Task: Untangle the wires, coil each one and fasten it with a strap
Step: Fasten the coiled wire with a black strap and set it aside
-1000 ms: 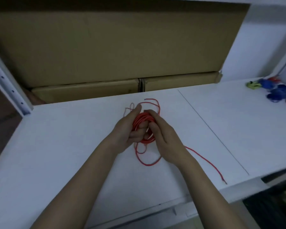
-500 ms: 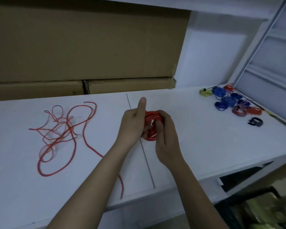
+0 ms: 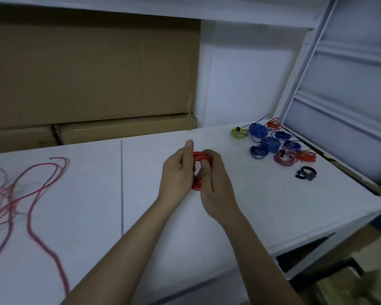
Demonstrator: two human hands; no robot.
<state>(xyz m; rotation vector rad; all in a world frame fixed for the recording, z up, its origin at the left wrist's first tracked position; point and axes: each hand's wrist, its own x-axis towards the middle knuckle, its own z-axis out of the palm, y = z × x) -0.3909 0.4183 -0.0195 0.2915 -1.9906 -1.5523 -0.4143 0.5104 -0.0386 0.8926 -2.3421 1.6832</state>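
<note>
A small red wire coil (image 3: 198, 158) sits between both hands above the white table (image 3: 262, 201). My left hand (image 3: 178, 172) grips its left side with the thumb pointing up. My right hand (image 3: 213, 183) curls round its right side and hides most of the coil. Loose tangled red wire (image 3: 31, 190) lies spread on the table at the far left. A black strap (image 3: 306, 173) lies on the table to the right, apart from the hands.
Several finished coils, blue (image 3: 269, 143), red (image 3: 306, 155) and yellow-green (image 3: 239, 132), are grouped at the back right. Cardboard boxes (image 3: 92, 84) stand along the back. A white slatted panel (image 3: 348, 89) rises on the right. The table's front edge runs below my forearms.
The view has swung to the right with both hands carrying the red coil that way. The loose red wire now lies far left, and the coils and strap have come closer.
</note>
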